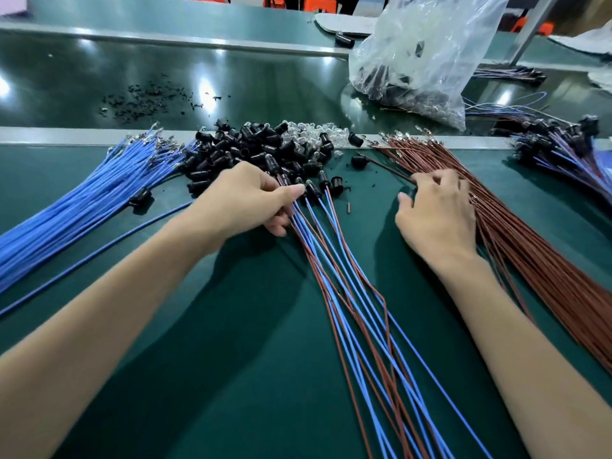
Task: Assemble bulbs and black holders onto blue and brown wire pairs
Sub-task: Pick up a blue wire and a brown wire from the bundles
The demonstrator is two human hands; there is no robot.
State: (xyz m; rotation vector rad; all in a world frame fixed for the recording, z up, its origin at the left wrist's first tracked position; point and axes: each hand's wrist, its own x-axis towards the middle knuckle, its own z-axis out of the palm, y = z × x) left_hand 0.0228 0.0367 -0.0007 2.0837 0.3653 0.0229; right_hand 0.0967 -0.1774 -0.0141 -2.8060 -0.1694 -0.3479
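Now, at the green table (231, 342), our right hand (437, 213) curls its fingers over the brown wires (546, 276), grip unclear; our left hand (245, 200) clasps the blue-and-brown wire pairs (351, 293) beside the piled black holders (251, 144) and bulbs (314, 130).

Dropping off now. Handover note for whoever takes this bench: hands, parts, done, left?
Left hand grips a bunch of blue-and-brown wire pairs just below their fitted holders.
Right hand rests on the loose brown wires, fingers curled; unclear whether one is pinched.
Loose blue wires lie left; spare holders and bulbs are piled ahead.
Done: holders on the held bunch; more holder-tipped pairs far right.
Left: both large loose wire piles.
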